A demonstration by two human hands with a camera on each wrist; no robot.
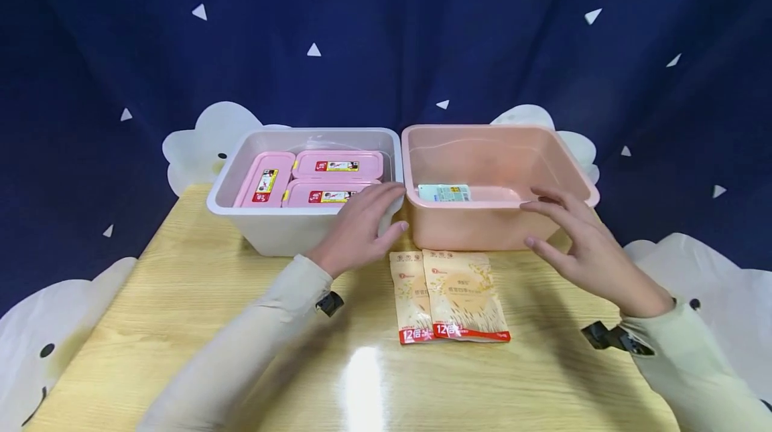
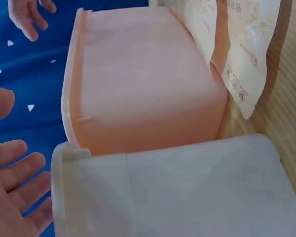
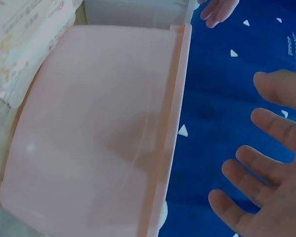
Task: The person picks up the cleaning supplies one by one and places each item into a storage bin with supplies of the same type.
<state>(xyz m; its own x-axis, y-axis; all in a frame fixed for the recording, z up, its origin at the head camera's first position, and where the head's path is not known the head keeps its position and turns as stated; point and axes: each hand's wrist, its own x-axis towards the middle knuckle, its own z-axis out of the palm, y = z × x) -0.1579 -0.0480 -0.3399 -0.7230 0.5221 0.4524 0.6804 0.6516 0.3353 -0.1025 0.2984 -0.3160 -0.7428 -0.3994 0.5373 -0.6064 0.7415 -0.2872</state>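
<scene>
While the head view shows a white rectangular plastic bin (image 1: 280, 234) and peach rectangular plastic bin (image 1: 470, 229) lining the wooden desk's (image 1: 199, 271) far edge, left grip (image 1: 357, 231) is at the former's near-right corner, right grip (image 1: 590, 252) by the latter's. Left wrist: left grip spread, holding nothing. Right wrist: right grip loosely splayed, nothing held.

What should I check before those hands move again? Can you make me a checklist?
1. Left hand free: ok, it holds nothing.
2. Right hand free: ok, it holds nothing and its fingers are spread.
3. Two pouches apart: not ok, the right pouch overlaps the left pouch on the table.
4. Room in the peach bin: ok, much of its visible floor is bare beside a pale green packet.
5. Pink boxes inside the whitish bin: ok, three show.
6. Food inside the pouches: cannot tell, the printed fronts hide it.
</scene>
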